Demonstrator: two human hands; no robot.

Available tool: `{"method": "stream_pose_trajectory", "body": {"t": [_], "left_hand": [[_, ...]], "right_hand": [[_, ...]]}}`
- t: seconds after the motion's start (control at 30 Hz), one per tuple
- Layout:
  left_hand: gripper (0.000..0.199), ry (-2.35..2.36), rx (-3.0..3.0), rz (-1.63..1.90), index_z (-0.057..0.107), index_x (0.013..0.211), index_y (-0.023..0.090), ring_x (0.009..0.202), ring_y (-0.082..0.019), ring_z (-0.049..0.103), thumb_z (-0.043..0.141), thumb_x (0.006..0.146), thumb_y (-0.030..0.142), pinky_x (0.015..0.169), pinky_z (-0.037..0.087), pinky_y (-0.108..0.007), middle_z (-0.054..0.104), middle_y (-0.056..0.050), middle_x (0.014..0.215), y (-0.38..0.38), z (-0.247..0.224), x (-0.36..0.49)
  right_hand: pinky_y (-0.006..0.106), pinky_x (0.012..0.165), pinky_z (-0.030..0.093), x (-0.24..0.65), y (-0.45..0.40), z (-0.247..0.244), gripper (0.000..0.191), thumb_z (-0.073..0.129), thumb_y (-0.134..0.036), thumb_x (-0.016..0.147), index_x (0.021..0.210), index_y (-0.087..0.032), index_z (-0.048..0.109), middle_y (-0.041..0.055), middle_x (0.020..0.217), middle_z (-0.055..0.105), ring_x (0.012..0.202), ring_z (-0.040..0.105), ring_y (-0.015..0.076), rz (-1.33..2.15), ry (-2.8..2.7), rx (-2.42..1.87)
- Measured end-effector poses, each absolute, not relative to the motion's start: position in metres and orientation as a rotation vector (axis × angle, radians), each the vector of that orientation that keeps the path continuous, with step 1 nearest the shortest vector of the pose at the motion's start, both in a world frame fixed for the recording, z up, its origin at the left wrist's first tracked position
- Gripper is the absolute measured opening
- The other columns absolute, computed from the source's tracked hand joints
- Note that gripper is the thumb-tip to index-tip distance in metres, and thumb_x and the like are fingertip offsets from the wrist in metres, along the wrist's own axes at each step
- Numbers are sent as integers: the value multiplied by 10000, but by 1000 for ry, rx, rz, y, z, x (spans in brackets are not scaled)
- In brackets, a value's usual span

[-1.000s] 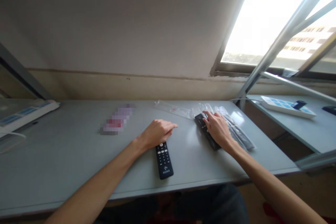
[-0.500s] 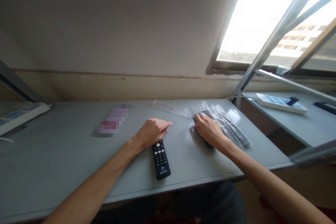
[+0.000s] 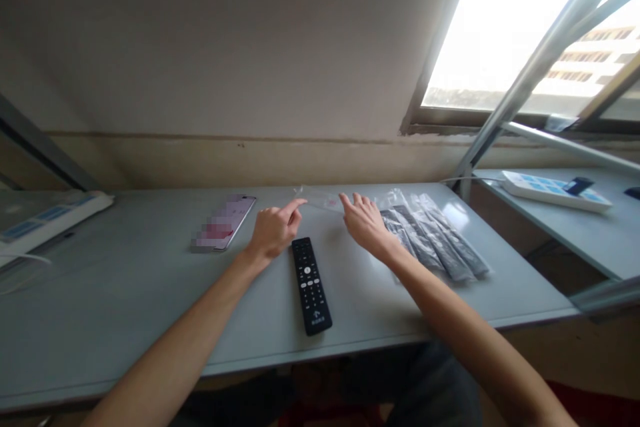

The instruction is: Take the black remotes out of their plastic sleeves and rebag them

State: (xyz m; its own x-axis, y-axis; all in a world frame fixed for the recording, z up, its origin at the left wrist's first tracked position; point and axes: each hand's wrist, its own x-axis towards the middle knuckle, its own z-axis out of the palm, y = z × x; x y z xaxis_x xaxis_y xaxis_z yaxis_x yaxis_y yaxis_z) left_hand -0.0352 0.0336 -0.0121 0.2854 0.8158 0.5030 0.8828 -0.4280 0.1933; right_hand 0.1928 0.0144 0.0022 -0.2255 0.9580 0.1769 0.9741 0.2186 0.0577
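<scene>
A black remote control (image 3: 312, 287) lies on the grey desk, its lower end toward the front edge. My left hand (image 3: 275, 230) is just beyond its upper left end, index finger stretched out and the others curled, holding nothing that shows. A clear plastic bag (image 3: 320, 200) lies flat near the back of the desk, between my hands. My right hand (image 3: 364, 219) is at that bag's right end with fingers spread; whether it touches the bag is unclear. Right of it lie several dark items in clear wrapping (image 3: 435, 237), side by side.
A phone (image 3: 234, 221), partly pixelated, lies left of my left hand. One white power strip (image 3: 55, 217) sits at the far left, another (image 3: 555, 191) on the right-hand desk (image 3: 600, 243). A metal post (image 3: 515, 103) rises between the desks.
My right hand has left the wrapped items and moved left toward the clear bag. My left hand has moved off the remote's upper end, which now shows whole. The view has shifted slightly.
</scene>
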Motion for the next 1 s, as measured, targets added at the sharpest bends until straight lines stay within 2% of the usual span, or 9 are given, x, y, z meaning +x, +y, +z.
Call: {"method": "stream_pose_trajectory", "body": {"t": [0.07, 0.2, 0.33, 0.4, 0.57, 0.7, 0.8, 0.9, 1.0], "left_hand": [[401, -1587, -2421, -824, 747, 1262, 257, 573, -193, 642, 458, 986, 228, 612, 379, -287, 724, -15, 644, 34, -14, -36], [397, -1575, -2438, -851, 752, 1243, 253, 582, -206, 652, 459, 976, 231, 626, 411, -294, 728, -23, 654, 34, -19, -35], [326, -1599, -2496, -880, 784, 1091, 258, 611, -208, 659, 490, 951, 236, 641, 437, -293, 710, -19, 641, 35, -22, -34], [294, -1596, -2506, -896, 781, 1010, 258, 622, -200, 653, 494, 950, 231, 649, 447, -294, 710, -13, 660, 35, -22, -33], [258, -1443, -2554, -974, 705, 821, 225, 860, -220, 637, 486, 951, 191, 862, 491, -355, 729, -31, 809, 36, -16, -34], [358, -1453, -2548, -1129, 633, 715, 210, 909, -242, 583, 475, 1019, 312, 899, 487, -407, 695, -45, 780, 33, -7, -35], [375, -1461, -2594, -1195, 733, 973, 182, 1059, -260, 610, 450, 1054, 416, 987, 487, -443, 754, -83, 1042, 30, -5, -34], [474, -1421, -2699, -1222, 653, 1337, 158, 1271, -286, 589, 441, 1057, 478, 1102, 459, -468, 682, -131, 1349, 27, -9, -30], [524, -1477, -2740, -1281, 592, 1427, 173, 1307, -297, 606, 473, 1041, 507, 1128, 464, -467, 677, -138, 1374, 23, -13, -24]], "right_hand": [[392, 908, 455, 195, 20, -5, 520, 459, -94, 993, 1510, -153, 458, 208, 1295, 647, 1126, 634, 315, -205, -2353, -1923], [327, 838, 464, 199, 17, -14, 398, 445, -103, 1019, 1371, -211, 596, 137, 1165, 706, 1068, 656, 265, -83, -2430, -1820], [295, 777, 457, 201, 15, -15, 255, 541, -187, 1027, 1235, -241, 678, 100, 1159, 687, 1095, 646, 250, 1, -2436, -1684], [286, 754, 442, 200, 16, -17, 176, 568, -234, 1032, 1150, -236, 699, 82, 1132, 685, 1021, 664, 232, 64, -2407, -1671], [262, 712, 399, 196, 19, -25, 148, 531, -181, 1025, 983, -217, 668, 45, 1001, 684, 853, 653, 185, 239, -2253, -1640], [267, 728, 429, 190, 14, -26, 160, 494, -223, 1039, 914, -218, 596, 24, 924, 648, 770, 598, 171, 299, -1923, -1387], [273, 729, 469, 184, 10, -27, 176, 492, -278, 1043, 892, -228, 567, 9, 888, 618, 747, 584, 163, 395, -1762, -1197], [278, 734, 507, 179, 7, -30, 164, 521, -315, 1035, 916, -230, 594, 16, 938, 598, 785, 607, 162, 465, -1760, -1097], [286, 752, 547, 175, 6, -35, 128, 539, -303, 1026, 1005, -231, 642, 35, 1039, 601, 834, 636, 161, 545, -1855, -1013]]}}
